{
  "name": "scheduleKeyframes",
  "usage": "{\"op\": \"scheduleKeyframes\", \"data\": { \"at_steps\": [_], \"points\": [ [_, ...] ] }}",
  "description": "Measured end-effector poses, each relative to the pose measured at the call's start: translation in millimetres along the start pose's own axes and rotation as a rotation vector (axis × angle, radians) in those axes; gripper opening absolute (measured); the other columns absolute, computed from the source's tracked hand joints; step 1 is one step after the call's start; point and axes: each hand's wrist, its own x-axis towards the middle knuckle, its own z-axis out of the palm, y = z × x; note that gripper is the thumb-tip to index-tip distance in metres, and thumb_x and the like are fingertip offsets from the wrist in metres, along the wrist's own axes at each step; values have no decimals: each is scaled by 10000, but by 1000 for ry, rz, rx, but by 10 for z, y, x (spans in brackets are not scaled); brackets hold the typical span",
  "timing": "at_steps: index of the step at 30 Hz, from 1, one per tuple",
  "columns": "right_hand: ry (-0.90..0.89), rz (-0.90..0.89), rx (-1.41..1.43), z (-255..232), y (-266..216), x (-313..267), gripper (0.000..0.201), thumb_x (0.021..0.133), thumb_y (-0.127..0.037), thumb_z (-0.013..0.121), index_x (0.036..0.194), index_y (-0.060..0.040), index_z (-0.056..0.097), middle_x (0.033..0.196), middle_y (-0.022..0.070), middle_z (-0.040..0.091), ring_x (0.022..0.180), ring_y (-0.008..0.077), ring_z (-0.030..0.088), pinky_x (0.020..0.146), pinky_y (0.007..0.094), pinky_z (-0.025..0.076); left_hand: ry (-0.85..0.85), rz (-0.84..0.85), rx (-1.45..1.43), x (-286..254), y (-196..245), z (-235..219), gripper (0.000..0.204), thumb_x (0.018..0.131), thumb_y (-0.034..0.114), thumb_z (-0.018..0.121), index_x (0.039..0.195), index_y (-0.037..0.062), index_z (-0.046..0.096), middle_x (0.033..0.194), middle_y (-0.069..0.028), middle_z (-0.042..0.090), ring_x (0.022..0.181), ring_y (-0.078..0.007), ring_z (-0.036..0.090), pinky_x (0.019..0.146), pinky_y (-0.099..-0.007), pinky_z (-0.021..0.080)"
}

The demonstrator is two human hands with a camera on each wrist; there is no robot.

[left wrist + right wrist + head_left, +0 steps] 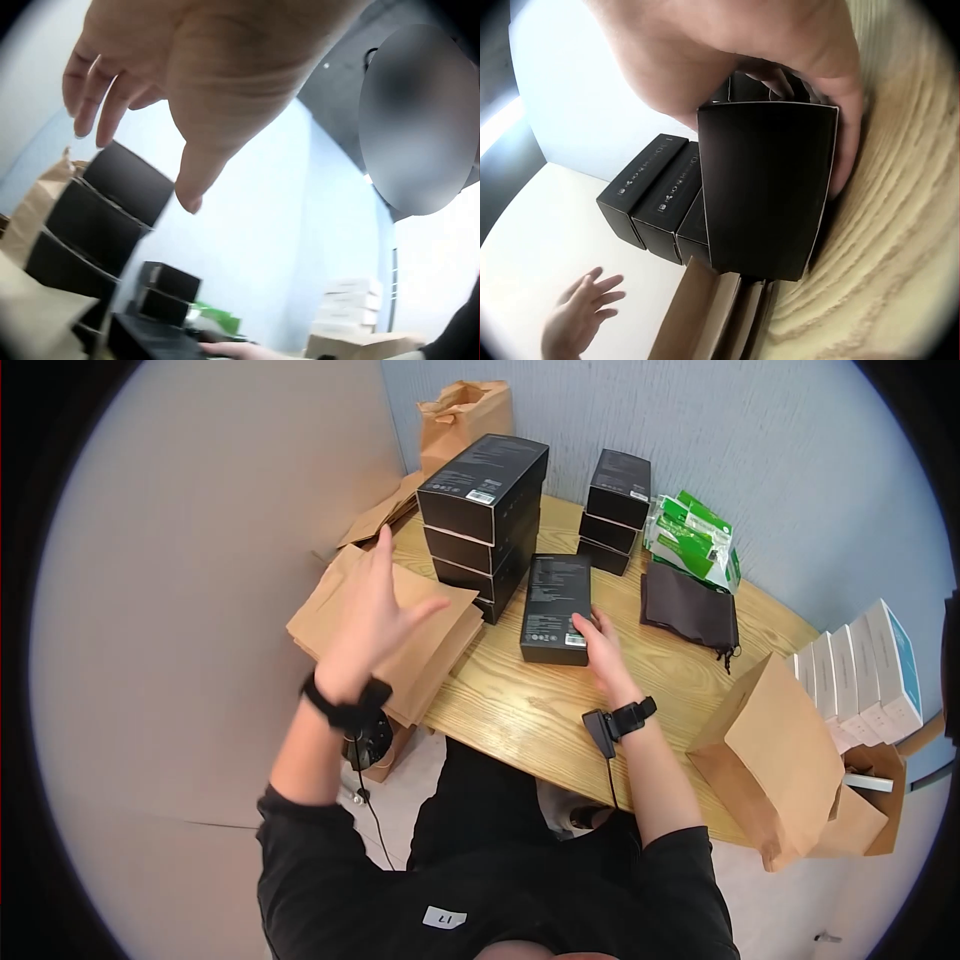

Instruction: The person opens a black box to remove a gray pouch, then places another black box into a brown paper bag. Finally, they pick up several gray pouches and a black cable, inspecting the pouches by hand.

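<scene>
A flat black box point(557, 600) with fine white print and a white label lies in the middle of the wooden table. My right hand point(603, 650) grips it at its near right corner, thumb on top. The right wrist view has the box's plain end face point(769, 187) toward the camera, with fingers wrapped along its side. My left hand point(377, 605) is raised with nothing in it, fingers extended and thumb spread wide. Beneath it are flat brown paper bags point(425, 620); just beyond stands a tall stack of similar black boxes point(458, 518).
Another black box stack point(618, 490) is at the back, beside green-and-white packets point(695, 540) and a dark drawstring pouch point(688, 608). Toward the right edge are an opened paper bag point(775, 760) and a row of white boxes point(862, 675). An upright paper bag point(468, 425) stands near the wall.
</scene>
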Motion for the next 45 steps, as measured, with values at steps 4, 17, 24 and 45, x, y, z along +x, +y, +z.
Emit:
{"op": "scheduleKeyframes", "data": {
  "at_steps": [4,17,24,45],
  "points": [
    [12,-25,63,-98,116,9,619,887,-253,614,1344,59,337,1214,131,535,1059,174,539,880,271,428,-471,-189,-302,335,-510,429,956,729,324,782,1406,-49,219,1337,-256,432,1255,-320,428,1054,-377,342],
    [5,-3,181,-284,3,-205,593,890,-254,620,1326,55,364,1245,146,514,1127,184,501,948,293,398,-728,-243,-550,458,-884,1332,543,705,180,809,1151,-6,562,1078,-98,642,976,-199,596,870,-307,469],
    [21,-30,185,-279,24,-234,593,891,-250,619,1327,57,360,1298,168,473,1184,203,461,1002,306,354,-674,-251,-537,716,-658,1532,533,723,291,789,1105,-30,602,1029,-132,666,918,-228,630,833,-319,488],
    [28,-35,105,-304,69,-194,567,894,-230,609,1326,52,375,1338,186,425,1257,236,387,1045,335,310,-582,-241,-575,848,-380,608,437,881,283,627,1177,-28,547,1038,-94,639,915,-180,612,828,-301,489]
  ]
}}
